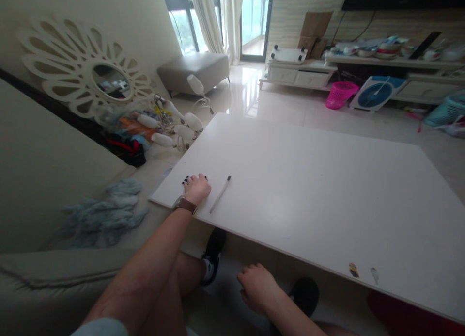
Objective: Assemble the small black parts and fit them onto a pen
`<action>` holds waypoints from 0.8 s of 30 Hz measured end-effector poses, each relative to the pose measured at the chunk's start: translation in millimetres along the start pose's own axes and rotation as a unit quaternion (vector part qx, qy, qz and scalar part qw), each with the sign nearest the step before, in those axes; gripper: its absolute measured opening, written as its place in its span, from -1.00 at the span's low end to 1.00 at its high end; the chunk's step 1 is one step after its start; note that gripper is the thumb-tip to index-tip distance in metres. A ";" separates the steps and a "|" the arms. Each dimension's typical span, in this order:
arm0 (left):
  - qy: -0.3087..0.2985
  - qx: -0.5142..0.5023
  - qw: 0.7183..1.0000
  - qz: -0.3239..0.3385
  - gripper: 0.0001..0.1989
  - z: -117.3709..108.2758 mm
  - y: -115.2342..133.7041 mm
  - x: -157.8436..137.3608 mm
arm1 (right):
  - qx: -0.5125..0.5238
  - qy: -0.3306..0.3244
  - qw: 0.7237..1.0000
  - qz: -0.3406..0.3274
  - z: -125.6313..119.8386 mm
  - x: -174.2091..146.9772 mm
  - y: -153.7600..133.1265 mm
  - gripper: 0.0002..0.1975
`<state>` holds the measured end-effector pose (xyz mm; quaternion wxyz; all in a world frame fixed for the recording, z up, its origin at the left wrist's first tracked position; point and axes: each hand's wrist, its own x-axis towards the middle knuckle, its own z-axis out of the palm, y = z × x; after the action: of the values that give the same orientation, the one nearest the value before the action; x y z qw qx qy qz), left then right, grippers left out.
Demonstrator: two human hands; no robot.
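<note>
My left hand [197, 188] reaches to the near left part of the white tabletop [290, 181], a watch with a brown strap [186, 205] on its wrist. Its fingers curl down over several small black pieces [186, 180]. What kind they are is too small and partly covered to tell. Just right of this hand lies a slim pale pen [220, 195] with a dark end. Below the table's near edge, my right hand [257, 286] hovers in front of my legs, fingers loosely bent and somewhat apart, nothing visible in them.
A small yellow-and-black item [353, 270] and a clear item [374, 275] lie near the table's front edge. Left of the table stands a chandelier with white shades [183, 127]. Grey-blue cloth [109, 215] lies at left. A pink basket [339, 94] and blue fan [377, 93] stand beyond.
</note>
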<state>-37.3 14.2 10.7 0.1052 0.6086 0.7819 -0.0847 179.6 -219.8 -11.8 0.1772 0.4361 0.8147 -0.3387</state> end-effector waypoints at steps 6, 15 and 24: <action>-0.033 -0.016 0.999 -0.021 -0.55 5.3 -3.8 2.7 | -0.002 0.007 1.000 -0.002 0.0 -0.8 -0.6 -0.79; -0.066 -0.009 0.997 -0.025 -0.52 25.6 -13.6 16.2 | -0.003 0.009 1.000 -0.007 2.5 0.3 1.8 -0.79; -0.057 0.012 0.998 -0.011 -0.52 28.3 -13.7 23.3 | 0.006 0.005 1.000 0.000 1.0 -0.9 -0.3 -0.79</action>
<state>-54.4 25.3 -22.8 0.1418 0.5951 0.7803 -0.1299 179.9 -221.1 -11.8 0.1704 0.4391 0.8133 -0.3417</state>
